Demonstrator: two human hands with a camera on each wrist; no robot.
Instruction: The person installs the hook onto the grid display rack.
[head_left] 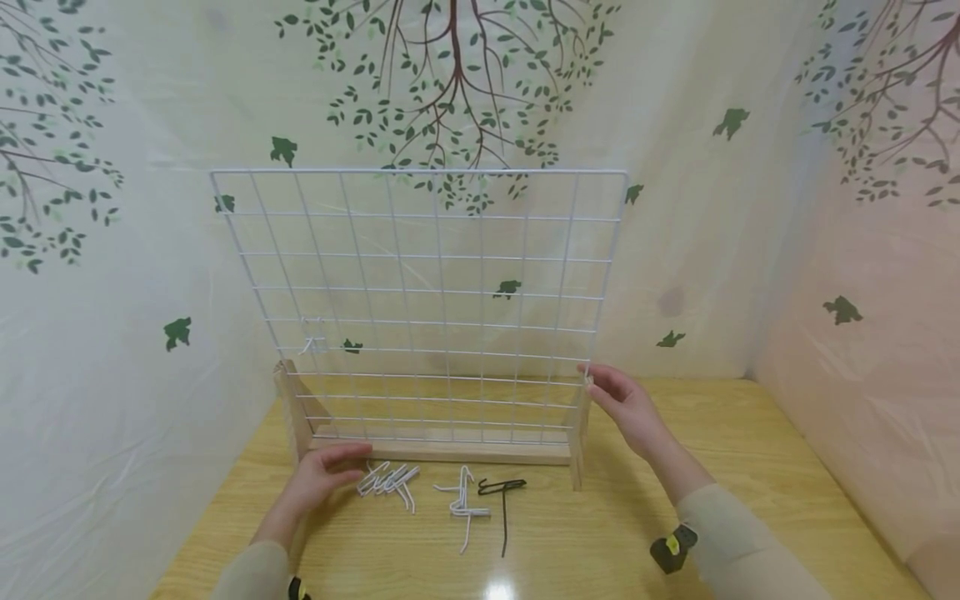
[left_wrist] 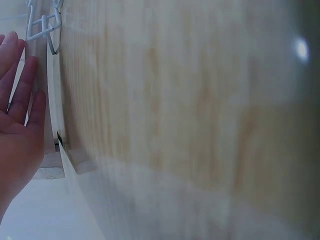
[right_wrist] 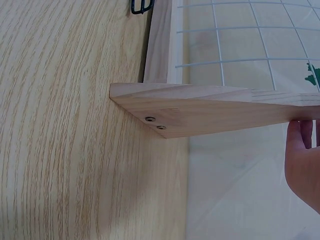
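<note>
A white wire grid panel [head_left: 442, 258] stands tilted in a wooden stand [head_left: 442, 451]. My right hand [head_left: 626, 408] grips the top of the stand's right side piece [right_wrist: 200, 112], close to the grid's edge; some fingertips are hidden by the wood. Low at the left, my left hand [head_left: 322, 477] lies by the stand's front rail, fingers extended and holding nothing. Just right of its fingertips is a cluster of white wire hooks [head_left: 388, 482]. Farther right on the table are more white hooks [head_left: 465, 507] and a black hook [head_left: 503, 492].
One white hook [head_left: 311, 340] hangs on the grid's lower left. The light wooden table [head_left: 705, 450] runs under everything. A pale curtain [head_left: 697, 208] printed with branches and leaves surrounds the back and sides.
</note>
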